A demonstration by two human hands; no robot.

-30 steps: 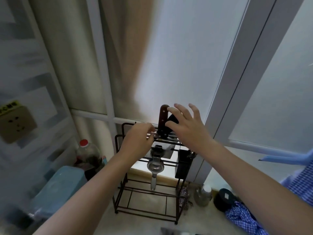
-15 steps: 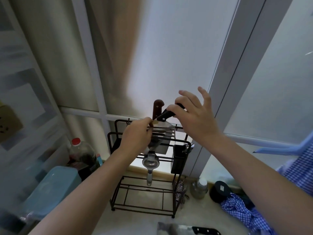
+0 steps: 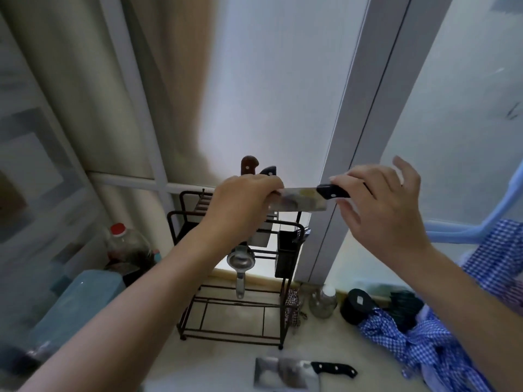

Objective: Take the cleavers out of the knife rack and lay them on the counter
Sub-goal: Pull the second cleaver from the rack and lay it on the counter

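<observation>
Both hands up over knife rack (image 3: 235, 278), holding one cleaver (image 3: 300, 201) level in the air, blade pointing left, black handle to the right. Right hand (image 3: 387, 210) pinches the handle w/ thumb + forefinger, other fingers loosely spread and lifted. Left hand (image 3: 243, 205) curled over the blade's far end, fingers closed on its top edge; exact contact pts hidden by the knuckles. Cleaver is above rack top, clear of the slots.

Two more handles stand upright in the rack behind left hand: brown handle (image 3: 248, 164) and black handle (image 3: 268, 171), side by side, blades down in slots. Metal ladle (image 3: 240, 264) hangs on rack front; black utensil cup (image 3: 286, 254) clipped to rack's right side.

Second cleaver (image 3: 285, 373) lies flat on tabletop (image 3: 226, 369) in front of rack, handle right, well apart from the hands.

Left of rack: bottle w/ red cap (image 3: 124, 244), teal container (image 3: 76, 304). Right: small glass jar (image 3: 322, 302), dark round lid (image 3: 357, 305), blue checked cloth (image 3: 418, 338). Frosted glass panels behind.
</observation>
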